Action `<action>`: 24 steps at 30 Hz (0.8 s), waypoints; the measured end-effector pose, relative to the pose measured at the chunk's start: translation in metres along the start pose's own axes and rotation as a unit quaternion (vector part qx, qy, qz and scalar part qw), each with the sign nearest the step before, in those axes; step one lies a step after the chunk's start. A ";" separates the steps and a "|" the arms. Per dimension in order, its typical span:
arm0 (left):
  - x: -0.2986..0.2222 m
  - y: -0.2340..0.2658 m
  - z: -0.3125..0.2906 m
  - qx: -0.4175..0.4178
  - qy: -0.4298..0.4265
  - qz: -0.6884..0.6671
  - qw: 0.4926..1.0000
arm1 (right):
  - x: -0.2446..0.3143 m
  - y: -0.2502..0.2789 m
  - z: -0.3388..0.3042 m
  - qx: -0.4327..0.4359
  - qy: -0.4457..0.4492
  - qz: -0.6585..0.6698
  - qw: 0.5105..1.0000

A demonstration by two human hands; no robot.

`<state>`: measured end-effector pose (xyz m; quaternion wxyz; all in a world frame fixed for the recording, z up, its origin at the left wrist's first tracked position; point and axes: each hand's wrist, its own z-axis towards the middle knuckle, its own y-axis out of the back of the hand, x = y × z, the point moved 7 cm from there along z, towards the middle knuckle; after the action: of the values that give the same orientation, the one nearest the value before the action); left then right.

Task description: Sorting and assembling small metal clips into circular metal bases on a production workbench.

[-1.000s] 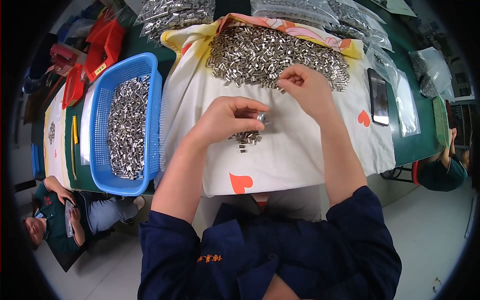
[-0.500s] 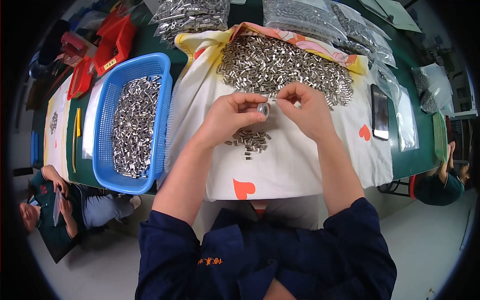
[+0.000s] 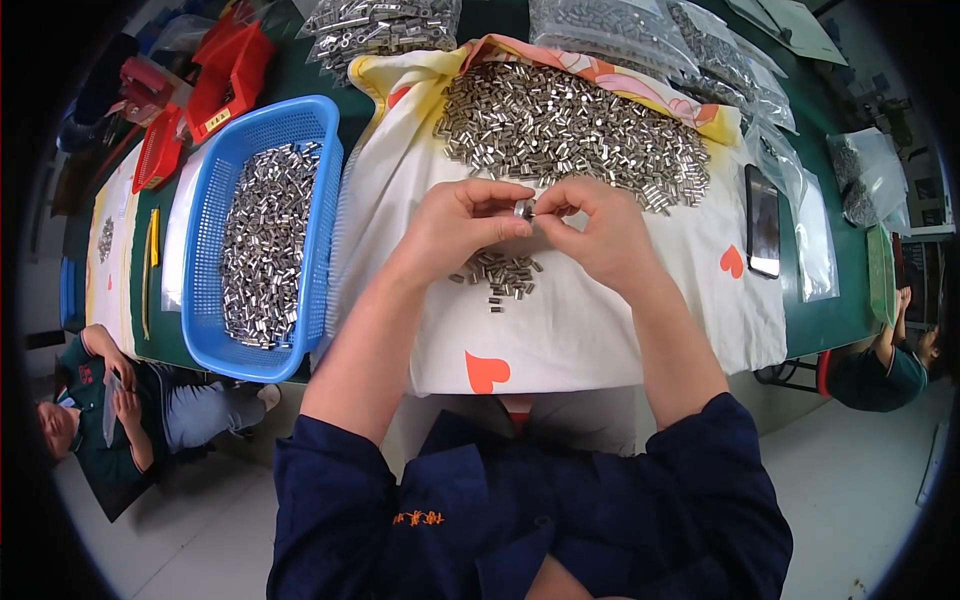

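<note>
Between thumb and fingers, my left hand (image 3: 450,232) grips a small round metal ring (image 3: 522,209) over the middle of the white cloth (image 3: 430,345). My right hand (image 3: 602,238) is pinched closed at the ring's right side, its fingertips meeting it. Whatever sits in that pinch is too small and covered to make out. Below the hands lies a small heap of short shiny metal cylinders (image 3: 513,280). A much larger pile of such metal cylinders (image 3: 580,130) spreads behind the hands on the cloth.
A blue plastic basket (image 3: 196,300) of metal cylinders stands to the left, with red bins (image 3: 232,80) beyond it. Filled clear bags (image 3: 600,35) line the back. On the right lies a black phone (image 3: 762,225). Other people (image 3: 110,405) sit at either side.
My right hand has moved left and slightly down, bringing its pinched fingertips from apart to touching the ring. My left hand still holds the ring in nearly the same place.
</note>
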<state>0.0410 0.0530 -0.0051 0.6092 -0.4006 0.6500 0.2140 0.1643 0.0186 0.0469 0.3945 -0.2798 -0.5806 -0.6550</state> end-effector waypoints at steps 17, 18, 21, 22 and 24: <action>0.003 -0.018 -0.008 0.110 0.049 0.085 0.989 | -0.042 0.035 0.007 0.012 -0.096 -0.164 0.982; 0.003 -0.018 -0.008 0.110 0.048 0.085 0.989 | -0.047 0.031 0.006 0.012 -0.096 -0.164 0.982; 0.005 -0.018 -0.004 0.099 0.052 0.066 0.992 | -0.040 0.022 0.007 0.011 -0.014 -0.270 0.963; 0.004 -0.016 -0.003 0.086 0.045 0.060 0.993 | -0.035 0.021 0.007 0.001 0.006 -0.282 0.959; 0.003 -0.013 -0.002 0.071 0.037 0.055 0.995 | -0.026 0.018 0.007 -0.008 0.026 -0.292 0.956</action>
<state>0.0499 0.0431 -0.0055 0.5987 -0.3273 0.7071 0.1855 0.1926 0.0300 0.0361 0.1986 -0.0842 -0.6215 -0.7531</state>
